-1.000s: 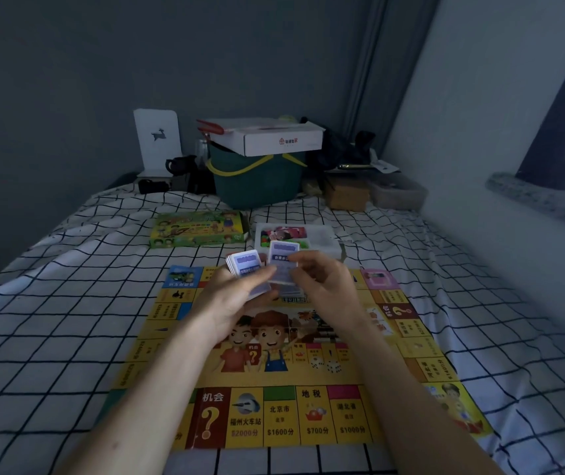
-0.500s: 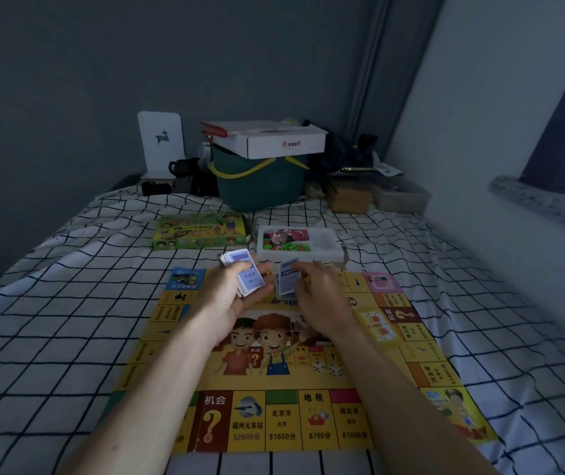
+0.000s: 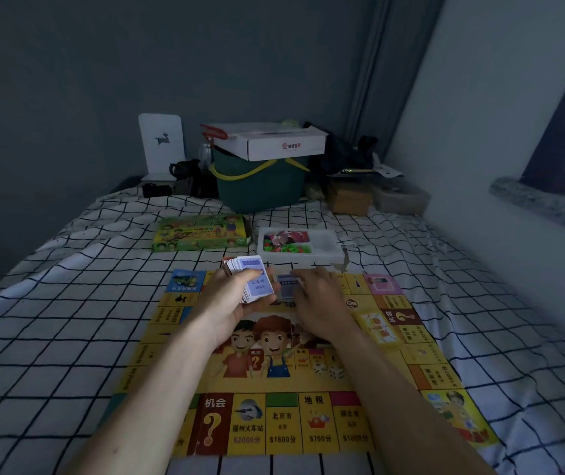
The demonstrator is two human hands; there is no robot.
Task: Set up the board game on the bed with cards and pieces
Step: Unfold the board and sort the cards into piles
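Lowered since earlier — right hand (image 3: 319,299) pressing card (image 3: 286,286) onto board (image 3: 308,382).

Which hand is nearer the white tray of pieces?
Right. The right hand lies just in front of the white tray, below its front edge; the left hand, gripping the card stack, sits further left.

A dim home bedroom: a bed (image 3: 68,337) with a black-and-white checked sheet fills the view, walled in on the left and far sides. Household clutter sits at its far end, a green bucket (image 3: 260,186) topped by a white cardboard box (image 3: 274,140), and a window ledge (image 3: 541,204) runs along the right.
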